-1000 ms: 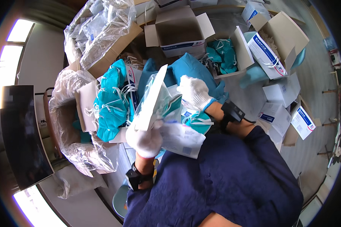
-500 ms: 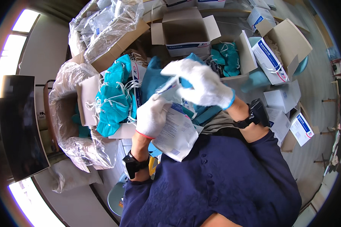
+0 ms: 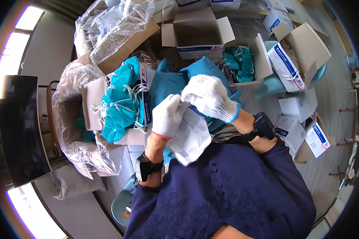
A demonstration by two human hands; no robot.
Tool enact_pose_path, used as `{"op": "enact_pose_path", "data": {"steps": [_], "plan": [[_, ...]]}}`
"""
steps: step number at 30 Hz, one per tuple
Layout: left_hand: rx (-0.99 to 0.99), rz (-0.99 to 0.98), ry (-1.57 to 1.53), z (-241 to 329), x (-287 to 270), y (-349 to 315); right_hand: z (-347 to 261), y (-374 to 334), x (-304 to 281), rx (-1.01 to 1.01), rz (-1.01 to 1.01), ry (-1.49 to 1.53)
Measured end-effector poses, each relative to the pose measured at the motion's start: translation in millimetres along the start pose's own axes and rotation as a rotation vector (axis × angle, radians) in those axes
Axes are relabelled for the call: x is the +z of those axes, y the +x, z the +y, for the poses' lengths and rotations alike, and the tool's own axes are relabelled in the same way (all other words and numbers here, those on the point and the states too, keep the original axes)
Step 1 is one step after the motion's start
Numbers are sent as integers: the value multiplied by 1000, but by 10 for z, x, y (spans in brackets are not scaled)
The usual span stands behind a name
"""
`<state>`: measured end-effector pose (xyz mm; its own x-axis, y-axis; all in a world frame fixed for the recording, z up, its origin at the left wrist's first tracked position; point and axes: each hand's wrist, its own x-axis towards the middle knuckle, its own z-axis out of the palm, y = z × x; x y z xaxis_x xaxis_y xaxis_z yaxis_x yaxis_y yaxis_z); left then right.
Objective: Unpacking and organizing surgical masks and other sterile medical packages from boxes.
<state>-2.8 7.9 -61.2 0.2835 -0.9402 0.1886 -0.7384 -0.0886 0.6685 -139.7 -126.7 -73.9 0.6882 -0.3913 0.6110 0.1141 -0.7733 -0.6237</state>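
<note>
a flat white pouch with printed text (image 3: 190, 137) hangs between two gloved hands in front of the person's chest, its upper edge at the fingertips and its body slanting down toward the dark blue top (image 3: 227, 191). the left hand (image 3: 168, 116), in a white knit glove, is closed around the pouch's upper left edge. the right hand (image 3: 209, 97), gloved the same, pinches the top edge just beside it, fingers curled shut. behind the hands, teal masks (image 3: 121, 101) spill from an open carton (image 3: 137, 133); an open empty box (image 3: 199, 34) sits further back, and a plastic-lined box (image 3: 73, 119) stands well to the left.
</note>
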Motion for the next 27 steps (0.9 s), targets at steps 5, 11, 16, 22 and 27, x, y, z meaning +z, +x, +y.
{"op": "enact_pose_path", "data": {"steps": [5,11,16,22,27], "plan": [[113,52,296,72,60,60,-46,-26,116,249,138,14],[467,52,341,429,-1,41,259,84,129,673,87,121],[406,284,272,643,-339,-204,630,-114,223,700,65,-103],[234,441,222,493,-516,-279,724,-472,-8,549,-454,-240],[170,370,68,284,-443,-269,318,-299,-331,145,-140,-355]]}}
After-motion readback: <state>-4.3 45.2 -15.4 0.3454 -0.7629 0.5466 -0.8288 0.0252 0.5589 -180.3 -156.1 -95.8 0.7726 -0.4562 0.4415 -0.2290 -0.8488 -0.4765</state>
